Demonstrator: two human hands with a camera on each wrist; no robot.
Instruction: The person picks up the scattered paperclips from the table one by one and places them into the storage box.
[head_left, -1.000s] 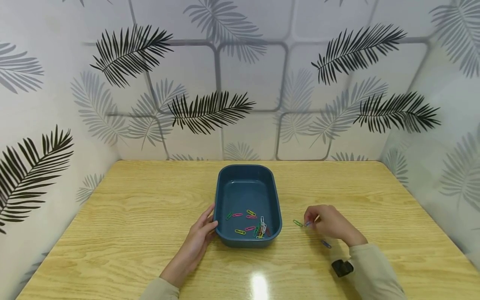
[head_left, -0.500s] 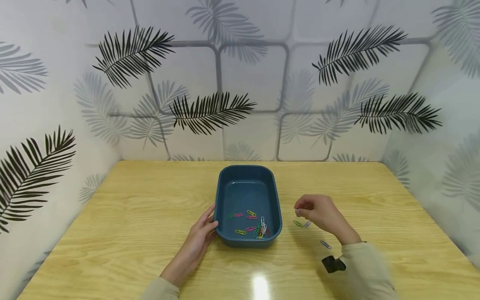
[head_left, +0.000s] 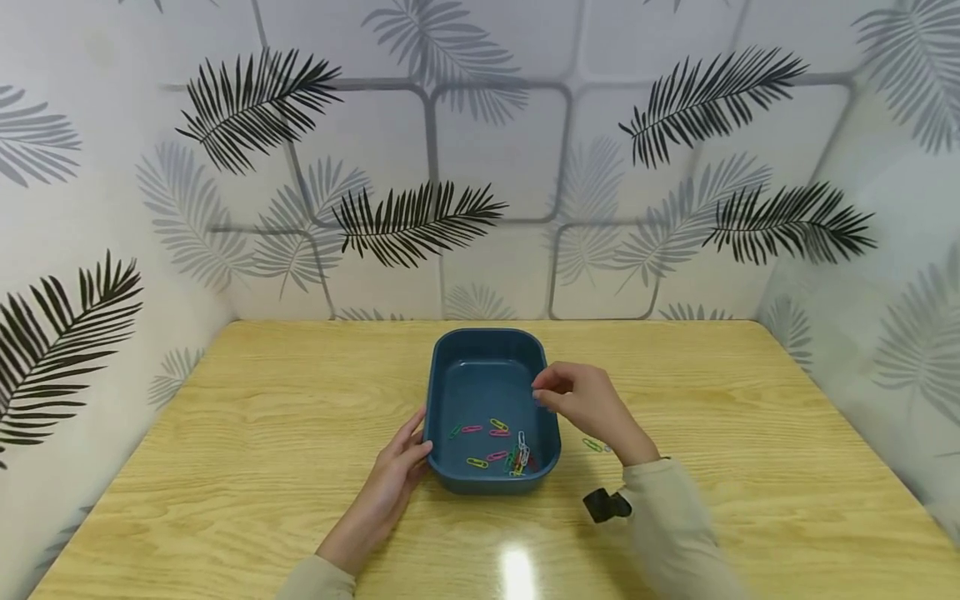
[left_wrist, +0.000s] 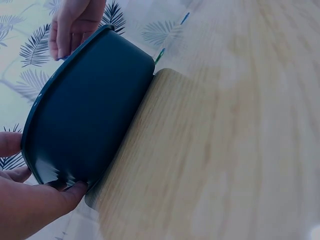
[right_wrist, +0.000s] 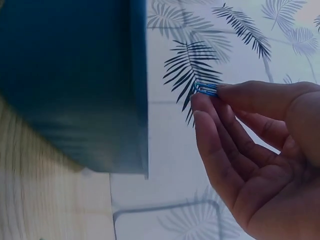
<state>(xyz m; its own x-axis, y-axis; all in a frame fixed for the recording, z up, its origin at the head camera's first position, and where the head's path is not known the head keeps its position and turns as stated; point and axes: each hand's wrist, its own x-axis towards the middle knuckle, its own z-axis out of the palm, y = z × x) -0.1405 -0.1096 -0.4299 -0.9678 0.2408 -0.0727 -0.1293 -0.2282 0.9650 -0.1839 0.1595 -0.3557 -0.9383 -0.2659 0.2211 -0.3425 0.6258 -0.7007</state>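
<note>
My right hand (head_left: 596,404) pinches a small blue paper clip (right_wrist: 206,89) between thumb and fingertips, at the right rim of a dark blue plastic bin (head_left: 491,379). My left hand (head_left: 397,467) rests against the outside of the bin's left wall near its front corner. In the left wrist view its thumb (left_wrist: 75,192) touches the bin's outer wall. Inside the bin, several coloured paper clips lie toward the front, among them a yellow clip (head_left: 477,462) and a pink clip (head_left: 472,428); a mixed cluster (head_left: 519,457) is at the front right.
On the wooden table (head_left: 300,392), right of the bin, lies a green paper clip (head_left: 592,444). Beside it a bluish paper clip (head_left: 608,448) is partly hidden by the right wrist. A leaf-patterned wall covering (head_left: 495,275) stands behind the table.
My right hand has lifted from the table and moved left to the bin's right rim with the blue paper clip. My left hand and the bin have stayed in place.
</note>
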